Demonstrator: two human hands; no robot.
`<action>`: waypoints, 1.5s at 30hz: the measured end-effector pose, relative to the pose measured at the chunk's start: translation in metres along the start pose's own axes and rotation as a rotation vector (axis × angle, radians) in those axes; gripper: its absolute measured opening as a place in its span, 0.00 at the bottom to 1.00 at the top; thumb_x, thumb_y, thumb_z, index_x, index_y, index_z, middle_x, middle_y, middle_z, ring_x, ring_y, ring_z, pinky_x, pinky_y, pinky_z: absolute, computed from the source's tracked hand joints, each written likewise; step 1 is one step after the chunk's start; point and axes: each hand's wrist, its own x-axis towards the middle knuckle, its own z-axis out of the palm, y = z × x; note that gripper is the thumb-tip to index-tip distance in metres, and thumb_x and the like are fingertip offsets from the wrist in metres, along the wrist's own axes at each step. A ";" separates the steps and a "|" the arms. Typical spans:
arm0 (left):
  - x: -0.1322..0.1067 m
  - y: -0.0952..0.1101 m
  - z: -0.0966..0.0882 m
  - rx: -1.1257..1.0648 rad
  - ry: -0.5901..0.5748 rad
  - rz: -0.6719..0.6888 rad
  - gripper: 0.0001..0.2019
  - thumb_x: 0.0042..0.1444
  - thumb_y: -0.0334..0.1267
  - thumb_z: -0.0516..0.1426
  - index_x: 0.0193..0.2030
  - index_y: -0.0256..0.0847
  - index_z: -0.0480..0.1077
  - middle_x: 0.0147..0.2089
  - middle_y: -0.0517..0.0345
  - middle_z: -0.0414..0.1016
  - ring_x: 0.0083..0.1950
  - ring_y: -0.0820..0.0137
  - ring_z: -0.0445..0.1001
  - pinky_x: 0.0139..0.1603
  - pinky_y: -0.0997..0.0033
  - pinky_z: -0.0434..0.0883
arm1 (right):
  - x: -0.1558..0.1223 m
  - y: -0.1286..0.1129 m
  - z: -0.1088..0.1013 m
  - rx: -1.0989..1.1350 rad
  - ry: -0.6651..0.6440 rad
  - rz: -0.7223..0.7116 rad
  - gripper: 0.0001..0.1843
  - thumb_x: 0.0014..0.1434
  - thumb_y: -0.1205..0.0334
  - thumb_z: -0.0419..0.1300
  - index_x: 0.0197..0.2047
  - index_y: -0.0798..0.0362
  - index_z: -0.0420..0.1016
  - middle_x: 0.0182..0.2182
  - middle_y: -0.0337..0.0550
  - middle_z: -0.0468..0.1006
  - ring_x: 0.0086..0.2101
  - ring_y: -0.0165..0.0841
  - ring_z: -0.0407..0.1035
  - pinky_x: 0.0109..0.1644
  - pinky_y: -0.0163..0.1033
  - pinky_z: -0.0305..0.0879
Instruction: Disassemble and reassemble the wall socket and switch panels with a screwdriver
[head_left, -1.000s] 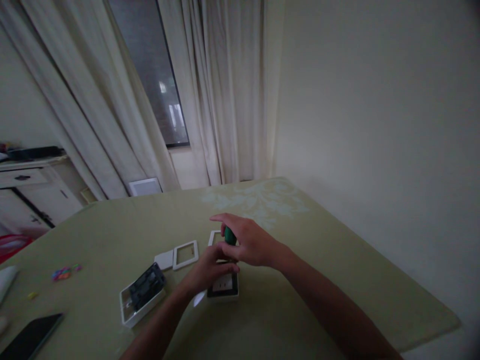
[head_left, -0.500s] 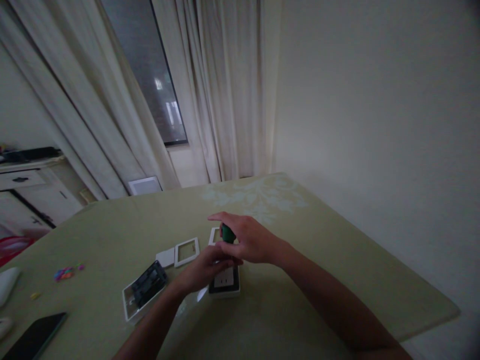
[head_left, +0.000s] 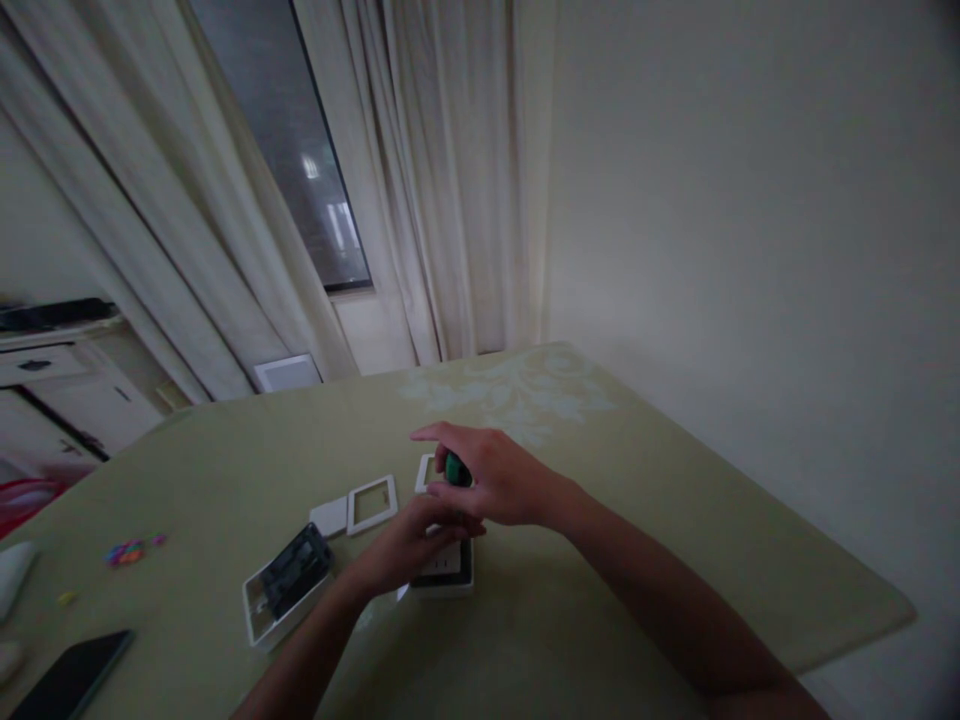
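Observation:
My right hand [head_left: 487, 480] is closed round the green handle of a screwdriver [head_left: 456, 470], held upright over a wall socket [head_left: 448, 572] lying on the green tablecloth [head_left: 600, 520]. My left hand [head_left: 405, 545] rests on the socket's left side with its fingers curled against it, steadying it. The screwdriver's tip is hidden behind my hands. A white frame [head_left: 372, 503] and a small white cover plate [head_left: 329, 517] lie just left of my hands. Another white frame [head_left: 424, 472] peeks out behind my right hand.
A second socket with a black inner part [head_left: 285, 585] lies to the left in its white frame. Small coloured bits [head_left: 129, 549] and a dark phone [head_left: 71, 678] sit at the table's left. Curtains, a window and a cabinet stand beyond; a plain wall on the right.
My hands stay on the socket and screwdriver with only slight shifts. The camera has tilted a little, so the scene sits slightly differently in view.

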 end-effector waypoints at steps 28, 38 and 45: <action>-0.029 -0.026 -0.016 0.161 0.080 -0.116 0.30 0.54 0.52 0.72 0.61 0.48 0.77 0.64 0.50 0.79 0.65 0.48 0.75 0.69 0.50 0.69 | -0.005 -0.002 0.002 0.002 0.040 -0.058 0.29 0.71 0.64 0.64 0.71 0.52 0.65 0.64 0.55 0.76 0.62 0.42 0.72 0.66 0.49 0.67; -0.039 -0.037 -0.013 0.117 -0.093 -0.201 0.48 0.45 0.43 0.77 0.73 0.48 0.65 0.71 0.46 0.70 0.72 0.43 0.67 0.74 0.42 0.62 | -0.001 -0.006 0.012 0.078 0.110 -0.078 0.26 0.72 0.63 0.63 0.71 0.51 0.65 0.59 0.52 0.77 0.56 0.40 0.74 0.62 0.47 0.69; -0.028 -0.045 0.014 0.080 -0.053 -0.066 0.45 0.49 0.45 0.75 0.73 0.45 0.65 0.69 0.45 0.72 0.68 0.45 0.70 0.71 0.47 0.66 | 0.002 0.003 0.025 0.086 0.058 -0.081 0.27 0.72 0.65 0.63 0.70 0.57 0.66 0.61 0.56 0.76 0.60 0.41 0.72 0.65 0.47 0.67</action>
